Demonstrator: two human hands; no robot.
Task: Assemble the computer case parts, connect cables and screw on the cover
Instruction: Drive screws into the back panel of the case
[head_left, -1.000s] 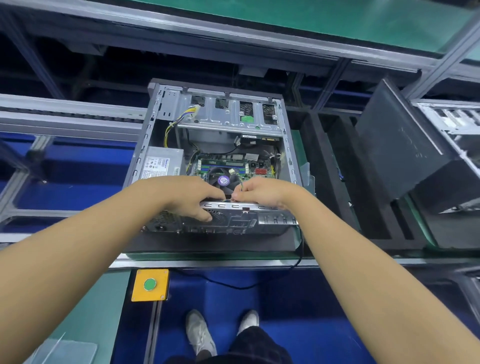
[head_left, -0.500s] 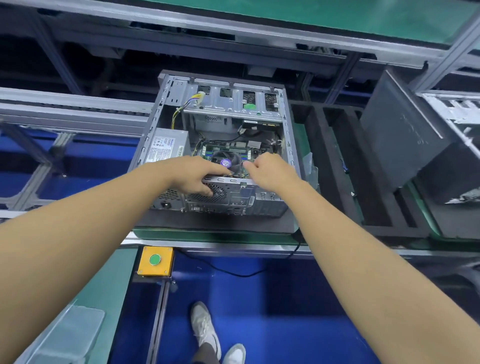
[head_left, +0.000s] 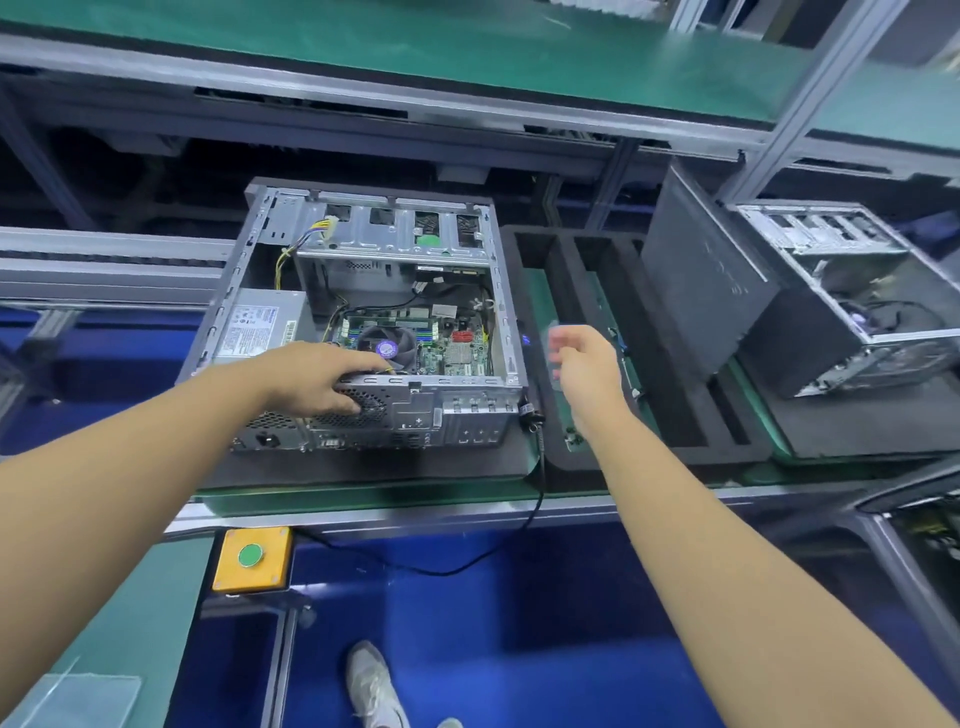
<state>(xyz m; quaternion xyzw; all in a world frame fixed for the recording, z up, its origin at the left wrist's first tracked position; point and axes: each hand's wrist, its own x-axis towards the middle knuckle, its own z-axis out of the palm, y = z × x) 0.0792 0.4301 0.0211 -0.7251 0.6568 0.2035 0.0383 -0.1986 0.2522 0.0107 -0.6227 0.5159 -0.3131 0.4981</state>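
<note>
An open grey computer case (head_left: 498, 312) lies on its side on a black foam pad, showing its motherboard (head_left: 441, 343), CPU fan (head_left: 387, 345) and power supply (head_left: 254, 327). My left hand (head_left: 317, 376) grips the case's near rear edge over the fan grille, fingers curled over the rim. My right hand (head_left: 584, 364) hovers in the air just right of the case, fingers loose and blurred, holding nothing. A dark side cover panel (head_left: 701, 280) leans upright in the foam rack further right.
A black slotted foam rack (head_left: 670, 415) stands right of the case. A second open case (head_left: 841, 291) sits at far right. A black cable (head_left: 530, 519) hangs off the bench edge. A yellow box with a green button (head_left: 252, 558) is mounted below the bench.
My right hand left the case's rear edge and swung out to the right. My left hand stayed gripping the rear edge. The view shifted rightward.
</note>
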